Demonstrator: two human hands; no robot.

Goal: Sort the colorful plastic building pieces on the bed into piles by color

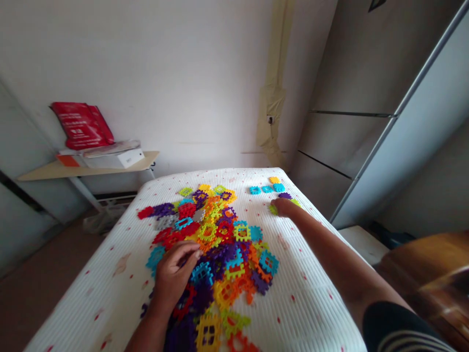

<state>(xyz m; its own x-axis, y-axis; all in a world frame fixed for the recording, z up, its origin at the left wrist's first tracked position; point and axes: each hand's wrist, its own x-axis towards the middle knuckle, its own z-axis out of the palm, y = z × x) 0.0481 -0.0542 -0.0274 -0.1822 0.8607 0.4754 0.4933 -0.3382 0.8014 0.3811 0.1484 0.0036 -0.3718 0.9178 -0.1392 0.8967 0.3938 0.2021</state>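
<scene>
A large pile of colourful plastic interlocking blocks, square with notched edges and many with window-like openings, lies along the middle of the bed. Over the pile's left side is my left hand, its thumb and index fingertip brought close in a pinch; whether anything sits between them is hidden. My right hand reaches to the far right and has its fingers closed on a yellow-green block at the sheet. Just beyond it lie a purple block, another yellow-green block, several blue blocks and an orange-yellow block.
A white ribbed cover with red specks covers the bed. To the left, a small table holds a white box and a red package. A grey cabinet stands on the right, and a wall socket is behind.
</scene>
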